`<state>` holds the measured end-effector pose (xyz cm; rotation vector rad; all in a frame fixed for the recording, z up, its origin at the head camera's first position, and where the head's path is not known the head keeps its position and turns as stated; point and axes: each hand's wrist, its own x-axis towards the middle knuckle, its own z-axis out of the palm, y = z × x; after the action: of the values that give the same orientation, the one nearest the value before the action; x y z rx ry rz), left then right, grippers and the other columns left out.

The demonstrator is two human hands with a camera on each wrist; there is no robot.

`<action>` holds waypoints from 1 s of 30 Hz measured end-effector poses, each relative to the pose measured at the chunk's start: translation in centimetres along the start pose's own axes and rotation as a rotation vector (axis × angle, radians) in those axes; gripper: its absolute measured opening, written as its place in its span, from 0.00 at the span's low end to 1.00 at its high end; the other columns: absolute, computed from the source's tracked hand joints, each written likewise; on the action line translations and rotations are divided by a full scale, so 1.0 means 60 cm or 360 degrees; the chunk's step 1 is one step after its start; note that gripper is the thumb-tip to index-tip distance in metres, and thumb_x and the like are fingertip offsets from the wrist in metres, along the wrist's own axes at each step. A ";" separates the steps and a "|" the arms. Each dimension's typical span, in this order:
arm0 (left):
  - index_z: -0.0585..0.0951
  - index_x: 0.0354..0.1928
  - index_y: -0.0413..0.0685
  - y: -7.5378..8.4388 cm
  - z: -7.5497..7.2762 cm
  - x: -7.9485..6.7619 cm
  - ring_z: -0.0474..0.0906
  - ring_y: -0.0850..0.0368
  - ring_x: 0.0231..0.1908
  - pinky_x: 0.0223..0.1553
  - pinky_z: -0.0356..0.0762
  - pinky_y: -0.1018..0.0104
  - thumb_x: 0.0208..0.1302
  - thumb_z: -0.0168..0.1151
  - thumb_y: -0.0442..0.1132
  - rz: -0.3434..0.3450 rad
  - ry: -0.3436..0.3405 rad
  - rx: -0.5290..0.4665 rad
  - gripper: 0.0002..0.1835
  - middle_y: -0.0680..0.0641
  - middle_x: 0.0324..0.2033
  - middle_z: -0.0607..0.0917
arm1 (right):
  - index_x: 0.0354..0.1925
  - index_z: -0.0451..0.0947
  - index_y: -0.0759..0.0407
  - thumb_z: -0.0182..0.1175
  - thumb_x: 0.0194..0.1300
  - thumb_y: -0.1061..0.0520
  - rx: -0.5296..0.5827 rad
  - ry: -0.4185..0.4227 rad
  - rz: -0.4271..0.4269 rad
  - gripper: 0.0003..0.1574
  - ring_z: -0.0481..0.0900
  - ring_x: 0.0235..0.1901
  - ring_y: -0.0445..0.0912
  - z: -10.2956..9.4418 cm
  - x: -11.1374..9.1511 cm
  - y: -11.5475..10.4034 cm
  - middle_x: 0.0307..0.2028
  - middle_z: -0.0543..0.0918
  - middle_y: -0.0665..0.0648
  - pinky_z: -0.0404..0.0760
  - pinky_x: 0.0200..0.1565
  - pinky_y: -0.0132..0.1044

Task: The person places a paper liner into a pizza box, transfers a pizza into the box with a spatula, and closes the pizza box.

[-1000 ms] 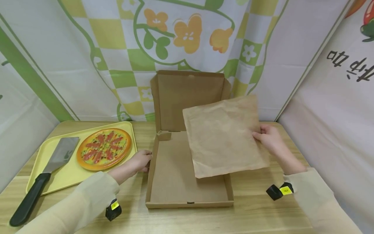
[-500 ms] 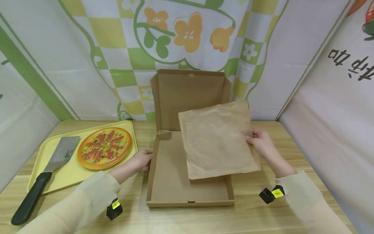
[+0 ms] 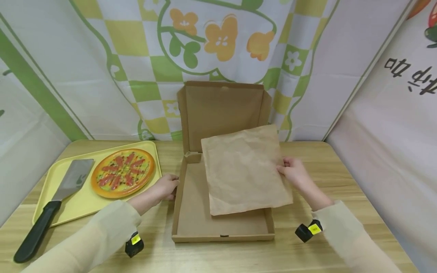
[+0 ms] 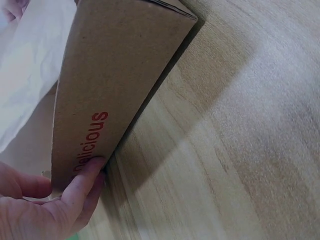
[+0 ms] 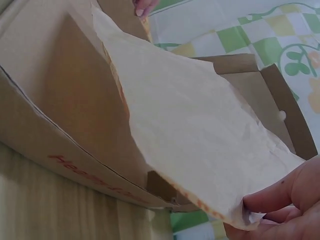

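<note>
An opened cardboard pizza box [image 3: 191, 227] stands on the wooden table, its lid [image 3: 222, 110] raised at the back. My left hand [image 3: 166, 187] holds the box's left side wall; in the left wrist view the thumb is at the top edge and the fingers [image 4: 85, 187] lie against the outer face, by red lettering. My right hand [image 3: 294, 171] pinches the right edge of a brown paper sheet [image 3: 242, 172] between thumb and fingers. The sheet hangs tilted over the box, covering much of its base. From the right wrist view, its underside [image 5: 185, 115] looks pale.
To the left lies a yellow tray [image 3: 85, 206] bearing a round pizza [image 3: 123, 172] with red toppings. A wide metal spatula [image 3: 73, 178] rests across it, its black handle [image 3: 37, 231] reaching past the tray's edge. A patterned curtain [image 3: 143, 64] hangs behind the box.
My right hand has moved left and slightly toward me with the paper sheet, which is now lower and farther over the box. My left hand stays at the box's left wall.
</note>
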<state>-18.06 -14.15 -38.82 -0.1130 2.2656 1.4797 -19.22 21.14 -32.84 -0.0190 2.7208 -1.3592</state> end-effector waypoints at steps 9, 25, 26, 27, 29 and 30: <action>0.51 0.61 0.17 -0.002 0.001 0.000 0.74 0.47 0.41 0.37 0.78 0.59 0.68 0.33 0.30 0.0008 -0.0010 -0.0037 0.24 0.25 0.49 0.69 | 0.50 0.67 0.83 0.50 0.61 0.69 -0.0001 -0.0019 -0.0028 0.20 0.74 0.37 0.49 0.026 0.000 0.003 0.41 0.77 0.73 0.74 0.38 0.34; 0.51 0.61 0.18 -0.008 0.001 0.004 0.71 0.37 0.48 0.40 0.78 0.56 0.69 0.33 0.30 0.0011 0.0006 -0.0044 0.24 0.23 0.54 0.64 | 0.47 0.71 0.82 0.53 0.59 0.69 -0.0065 -0.0050 -0.0079 0.18 0.76 0.44 0.59 0.065 -0.009 0.011 0.44 0.77 0.75 0.77 0.43 0.44; 0.51 0.61 0.18 -0.008 0.001 0.003 0.71 0.37 0.48 0.40 0.78 0.56 0.69 0.33 0.30 0.0010 0.0009 -0.0038 0.24 0.23 0.54 0.63 | 0.47 0.70 0.82 0.53 0.60 0.69 -0.0075 -0.0060 -0.0078 0.19 0.75 0.45 0.60 0.067 -0.010 0.010 0.44 0.76 0.75 0.77 0.43 0.44; 0.52 0.61 0.18 -0.008 0.001 0.003 0.70 0.36 0.49 0.40 0.78 0.55 0.69 0.33 0.31 0.0012 0.0014 -0.0031 0.24 0.23 0.55 0.63 | 0.48 0.70 0.82 0.53 0.60 0.69 -0.0083 -0.0067 -0.0083 0.19 0.76 0.45 0.60 0.069 -0.011 0.011 0.44 0.76 0.75 0.77 0.43 0.44; 0.51 0.61 0.18 -0.007 0.002 0.003 0.69 0.35 0.51 0.41 0.77 0.55 0.69 0.33 0.31 0.0013 0.0022 -0.0017 0.24 0.22 0.57 0.61 | 0.48 0.70 0.82 0.53 0.60 0.68 -0.0102 -0.0082 -0.0088 0.19 0.76 0.45 0.60 0.072 -0.012 0.012 0.45 0.76 0.75 0.77 0.43 0.44; 0.51 0.61 0.18 -0.007 0.002 0.003 0.68 0.34 0.51 0.41 0.77 0.55 0.69 0.33 0.31 0.0014 0.0022 -0.0008 0.24 0.22 0.57 0.60 | 0.49 0.69 0.82 0.53 0.60 0.68 -0.0107 -0.0094 -0.0082 0.20 0.76 0.46 0.61 0.074 -0.013 0.012 0.46 0.76 0.75 0.77 0.43 0.45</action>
<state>-18.05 -14.19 -39.27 -0.1150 2.2761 1.4938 -18.02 18.07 -36.01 -0.1330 2.7335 -1.2587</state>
